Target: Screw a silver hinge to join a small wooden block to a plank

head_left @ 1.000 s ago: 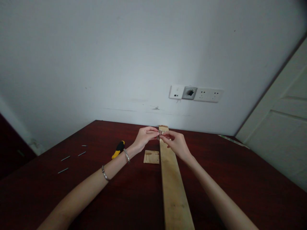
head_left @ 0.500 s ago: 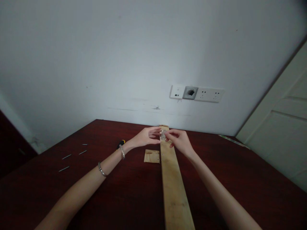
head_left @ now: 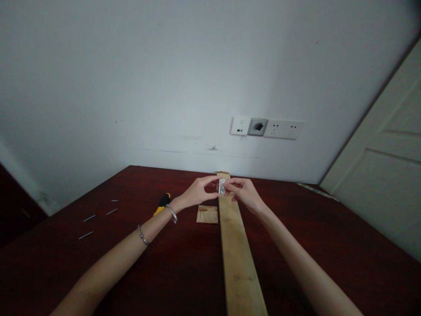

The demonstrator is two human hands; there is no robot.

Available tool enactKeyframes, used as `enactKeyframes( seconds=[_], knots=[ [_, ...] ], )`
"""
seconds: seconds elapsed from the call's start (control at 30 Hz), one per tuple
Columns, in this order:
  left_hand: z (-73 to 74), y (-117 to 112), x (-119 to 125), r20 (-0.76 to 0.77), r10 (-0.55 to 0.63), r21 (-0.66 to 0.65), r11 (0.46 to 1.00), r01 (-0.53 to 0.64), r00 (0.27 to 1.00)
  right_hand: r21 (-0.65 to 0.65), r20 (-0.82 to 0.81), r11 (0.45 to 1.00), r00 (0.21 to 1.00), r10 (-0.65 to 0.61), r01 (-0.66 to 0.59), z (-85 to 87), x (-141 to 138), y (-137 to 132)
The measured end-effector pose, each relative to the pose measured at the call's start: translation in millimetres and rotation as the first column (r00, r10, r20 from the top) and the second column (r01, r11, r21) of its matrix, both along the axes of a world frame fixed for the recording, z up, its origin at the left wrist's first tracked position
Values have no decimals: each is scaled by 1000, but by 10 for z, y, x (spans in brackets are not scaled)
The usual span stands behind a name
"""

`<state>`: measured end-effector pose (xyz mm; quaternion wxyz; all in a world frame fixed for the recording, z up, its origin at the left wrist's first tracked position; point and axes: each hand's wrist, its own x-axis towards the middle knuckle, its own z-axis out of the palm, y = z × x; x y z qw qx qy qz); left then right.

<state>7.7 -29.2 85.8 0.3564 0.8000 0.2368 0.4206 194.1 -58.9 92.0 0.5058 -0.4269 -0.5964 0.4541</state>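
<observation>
A small silver metal hinge point(head_left: 222, 187) with holes is held over the far part of a long wooden board point(head_left: 237, 245). The thumb and forefinger of my left hand point(head_left: 202, 189) grip its two ends from the left side. On the right, my right hand point(head_left: 242, 191) pinches the same hinge between thumb and fingertips, which partly cover it. Whether the hinge rests on the board or hangs just above it, I cannot tell. A small square wooden piece point(head_left: 207, 214) lies beside the board, below my left hand.
Several nails or screws point(head_left: 88, 217) lie at the left of the dark red table point(head_left: 148, 272). A black-and-yellow tool handle point(head_left: 163, 201) shows behind my left forearm. A thin strip point(head_left: 315, 192) lies at the far right. The wall point(head_left: 184, 87) with sockets point(head_left: 284, 129) borders the back.
My left thumb and forefinger have closed onto the ends of the hinge. The hinge has turned slightly and shows more clearly. More of the yellow-black handle is visible.
</observation>
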Motion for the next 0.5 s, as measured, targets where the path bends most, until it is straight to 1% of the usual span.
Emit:
enactKeyframes(
  seconds=[0.13, 0.27, 0.4, 0.5],
  knots=[
    [60, 19, -64, -5, 22, 29, 999, -22, 1000, -5, -20, 1000, 1000, -17, 17, -18, 1, 7],
    [87, 36, -106, -47, 38, 74, 997, -34, 998, -28, -52, 999, 998, -47, 46, -44, -14, 7],
    [59, 66, -123, -131, 68, 181, 983, -44, 989, 4, -7, 999, 999, -49, 49, -84, -23, 17],
    [21, 93, -126, -226, 91, 286, 958, -23, 970, 15, 24, 999, 999, -37, 37, -134, -22, 35]
  ],
)
